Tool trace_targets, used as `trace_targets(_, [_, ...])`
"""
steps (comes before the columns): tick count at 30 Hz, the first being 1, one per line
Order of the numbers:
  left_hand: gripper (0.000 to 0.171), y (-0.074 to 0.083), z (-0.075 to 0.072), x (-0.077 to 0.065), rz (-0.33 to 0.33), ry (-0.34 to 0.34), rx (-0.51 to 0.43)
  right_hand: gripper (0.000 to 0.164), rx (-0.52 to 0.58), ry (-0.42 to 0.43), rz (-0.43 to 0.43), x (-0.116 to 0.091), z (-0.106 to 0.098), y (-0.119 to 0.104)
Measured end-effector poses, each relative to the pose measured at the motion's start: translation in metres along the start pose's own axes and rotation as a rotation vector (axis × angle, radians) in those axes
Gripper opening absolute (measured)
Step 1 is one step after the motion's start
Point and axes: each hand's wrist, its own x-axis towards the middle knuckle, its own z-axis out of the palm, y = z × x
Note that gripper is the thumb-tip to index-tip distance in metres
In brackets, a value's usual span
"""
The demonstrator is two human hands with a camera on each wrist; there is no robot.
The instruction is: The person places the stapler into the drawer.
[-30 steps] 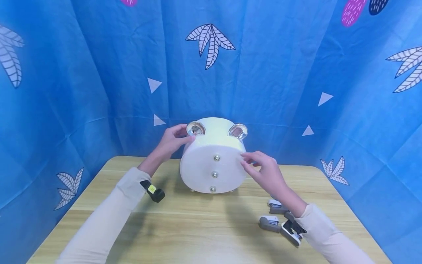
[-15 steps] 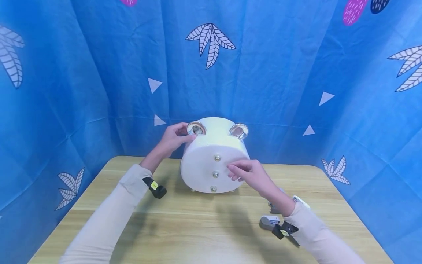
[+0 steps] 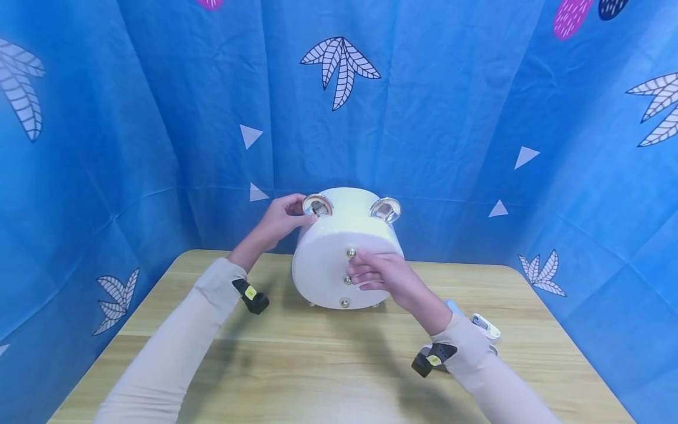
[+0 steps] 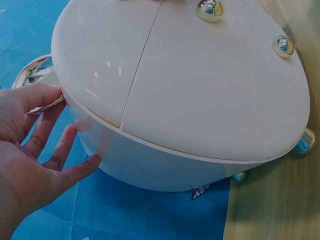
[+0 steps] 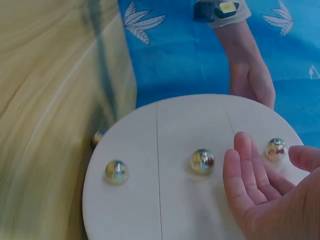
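Glossy white plastic makes up the oval box (image 3: 318, 265) that stands between the two hands, directly to the right of the left hand (image 3: 281, 221) and just behind the fingers of the right hand (image 3: 389, 274). Thumb and forefinger of the left hand pinch the shiny metallic ear-shaped ring (image 4: 34, 70) on its own side of the box top; its other fingers are spread beside the curved wall, and whether they all touch it I cannot tell. Farther right of that hand, beyond the top of the box, stands the matching metallic ear (image 3: 385, 210).

Palm half turned up, the right hand reaches across the front face with its fingers extended close together and the thumb apart from them. Between thumb and fingers shows the round gold top knob (image 5: 276, 149); contact with it cannot be made out. Lower down, beneath the fingers, are the gold middle knob (image 5: 202, 161) and the gold bottom knob (image 5: 116, 172). Thin seams divide the face.

Below both hands spreads a pale wooden table (image 3: 296, 365). Beside the right wrist, partly covered by the cream sleeve (image 3: 492, 371), lies a small white object (image 3: 489, 331).
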Motion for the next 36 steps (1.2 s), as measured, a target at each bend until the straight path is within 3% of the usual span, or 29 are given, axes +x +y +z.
trace_targets(13, [0.033,-0.001,0.001,0.001,-0.015,-0.002,-0.006,0.046,0.090,0.075,0.039,0.006,0.016,-0.006])
trace_targets(23, [0.027,0.000,0.002,-0.002,-0.064,-0.025,0.000,0.043,0.051,0.115,0.004,0.000,0.019,-0.008])
trace_targets(36, [0.026,-0.002,0.000,0.000,-0.023,-0.011,0.003,0.041,-0.127,0.113,-0.081,-0.016,0.020,-0.007])
